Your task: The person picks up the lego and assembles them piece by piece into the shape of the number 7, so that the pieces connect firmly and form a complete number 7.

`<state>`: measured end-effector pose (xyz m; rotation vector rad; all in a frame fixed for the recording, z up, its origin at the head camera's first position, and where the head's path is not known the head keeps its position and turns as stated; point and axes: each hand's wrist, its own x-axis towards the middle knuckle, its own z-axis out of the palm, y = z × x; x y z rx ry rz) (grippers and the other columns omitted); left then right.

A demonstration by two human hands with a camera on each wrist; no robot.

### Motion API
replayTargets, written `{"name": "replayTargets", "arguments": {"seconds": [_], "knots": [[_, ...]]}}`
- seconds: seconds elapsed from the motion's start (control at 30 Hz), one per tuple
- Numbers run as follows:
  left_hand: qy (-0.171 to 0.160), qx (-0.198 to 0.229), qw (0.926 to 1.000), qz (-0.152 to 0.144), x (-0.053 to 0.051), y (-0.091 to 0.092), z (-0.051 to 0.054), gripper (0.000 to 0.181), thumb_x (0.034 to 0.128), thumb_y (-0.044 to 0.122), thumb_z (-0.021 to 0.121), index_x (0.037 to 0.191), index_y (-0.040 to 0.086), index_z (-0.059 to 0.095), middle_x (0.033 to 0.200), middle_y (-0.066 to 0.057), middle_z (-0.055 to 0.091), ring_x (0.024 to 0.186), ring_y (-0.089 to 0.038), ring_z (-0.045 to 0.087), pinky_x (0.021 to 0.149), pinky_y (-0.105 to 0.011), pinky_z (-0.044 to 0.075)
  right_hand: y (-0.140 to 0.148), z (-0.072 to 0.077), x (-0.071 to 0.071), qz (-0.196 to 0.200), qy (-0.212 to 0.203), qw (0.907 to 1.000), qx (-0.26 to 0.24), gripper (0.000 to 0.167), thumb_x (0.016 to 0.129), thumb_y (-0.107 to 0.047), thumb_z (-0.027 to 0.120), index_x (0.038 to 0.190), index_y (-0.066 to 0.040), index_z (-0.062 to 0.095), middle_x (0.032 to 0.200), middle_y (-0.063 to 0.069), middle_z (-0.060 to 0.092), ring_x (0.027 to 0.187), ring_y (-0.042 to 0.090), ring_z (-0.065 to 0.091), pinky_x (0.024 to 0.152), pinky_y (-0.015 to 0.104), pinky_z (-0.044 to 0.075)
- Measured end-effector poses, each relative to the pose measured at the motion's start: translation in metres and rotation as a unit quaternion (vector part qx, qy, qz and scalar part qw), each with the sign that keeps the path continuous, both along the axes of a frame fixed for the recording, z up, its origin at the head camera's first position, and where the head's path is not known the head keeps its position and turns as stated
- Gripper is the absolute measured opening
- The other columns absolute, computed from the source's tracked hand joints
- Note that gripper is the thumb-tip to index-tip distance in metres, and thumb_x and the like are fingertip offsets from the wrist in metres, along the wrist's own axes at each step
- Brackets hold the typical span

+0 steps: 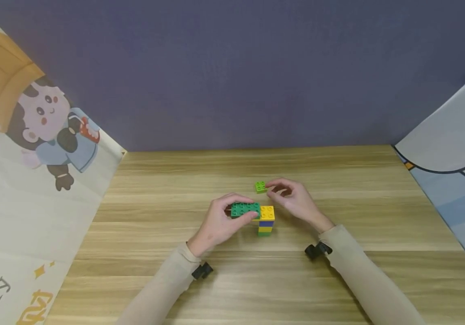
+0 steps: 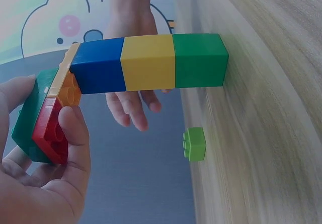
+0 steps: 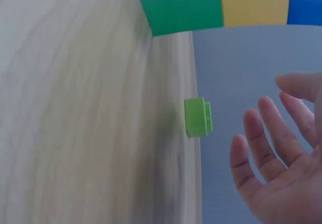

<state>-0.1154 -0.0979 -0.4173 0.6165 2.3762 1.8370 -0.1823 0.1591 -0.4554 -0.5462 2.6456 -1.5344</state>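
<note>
A tower of stacked toy building bricks stands upright on the table, with a green brick (image 2: 201, 60) lowest, then a yellow brick (image 2: 149, 63) and a blue brick (image 2: 99, 65). On top is a thinner yellow-orange piece (image 1: 267, 212). Beside that top, a dark green brick (image 1: 245, 210) with a red brick (image 2: 49, 126) under it juts out to the left. My left hand (image 1: 219, 222) grips these two between thumb and fingers. Near a small lime-green brick (image 1: 260, 187), my right hand (image 1: 296, 201) hovers with fingers loosely bent, holding nothing; in the right wrist view they are apart from the brick.
The bricks are on a wood-grain table (image 1: 155, 194). A dark blue-grey panel (image 1: 232, 76) rises behind it. Printed cartoon sheets flank the left (image 1: 25, 216) and right (image 1: 452, 176). Each wrist carries a small black camera.
</note>
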Motion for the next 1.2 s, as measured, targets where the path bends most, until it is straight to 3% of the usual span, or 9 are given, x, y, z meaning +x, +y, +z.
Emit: {"name": "replayTargets", "arguments": {"seconds": [0.43, 0.77, 1.07, 1.2], "knots": [[-0.003, 0.006, 1.0, -0.003, -0.002, 0.0, -0.002, 0.028, 0.0952, 0.018, 0.082, 0.123, 0.014, 0.078, 0.119, -0.005, 0.076, 0.089, -0.013, 0.071, 0.073, -0.027, 0.062, -0.006, -0.01, -0.021, 0.004, -0.02, 0.9995, 0.025, 0.039, 0.1, -0.016, 0.074, 0.138, -0.008, 0.069, 0.13, 0.016, 0.074, 0.105, 0.031, 0.074, 0.091, 0.051, 0.062], [-0.019, 0.021, 0.9996, -0.01, -0.001, 0.0, -0.002, 0.03, 0.095, 0.016, 0.081, 0.124, 0.011, 0.077, 0.12, -0.009, 0.075, 0.09, -0.014, 0.072, 0.073, -0.028, 0.063, -0.011, -0.024, -0.034, 0.009, -0.025, 0.9986, 0.047, 0.046, 0.096, -0.004, 0.075, 0.141, -0.008, 0.066, 0.141, 0.018, 0.07, 0.108, 0.032, 0.073, 0.092, 0.047, 0.062], [-0.021, 0.027, 0.9993, -0.012, -0.002, 0.001, -0.004, 0.031, 0.0952, 0.016, 0.081, 0.125, 0.01, 0.077, 0.12, -0.011, 0.074, 0.089, -0.014, 0.071, 0.073, -0.027, 0.062, -0.013, -0.028, -0.043, 0.014, -0.033, 0.9979, 0.054, 0.047, 0.096, -0.004, 0.075, 0.142, -0.007, 0.066, 0.134, 0.018, 0.072, 0.101, 0.028, 0.074, 0.083, 0.034, 0.059], [-0.022, 0.028, 0.9993, -0.013, -0.002, 0.001, -0.004, 0.031, 0.0951, 0.015, 0.081, 0.125, 0.009, 0.077, 0.12, -0.012, 0.074, 0.09, -0.014, 0.071, 0.073, -0.027, 0.062, -0.013, -0.03, -0.046, 0.013, -0.036, 0.9972, 0.064, 0.048, 0.096, -0.007, 0.075, 0.143, -0.007, 0.065, 0.132, 0.019, 0.073, 0.101, 0.028, 0.073, 0.081, 0.035, 0.059]]}}
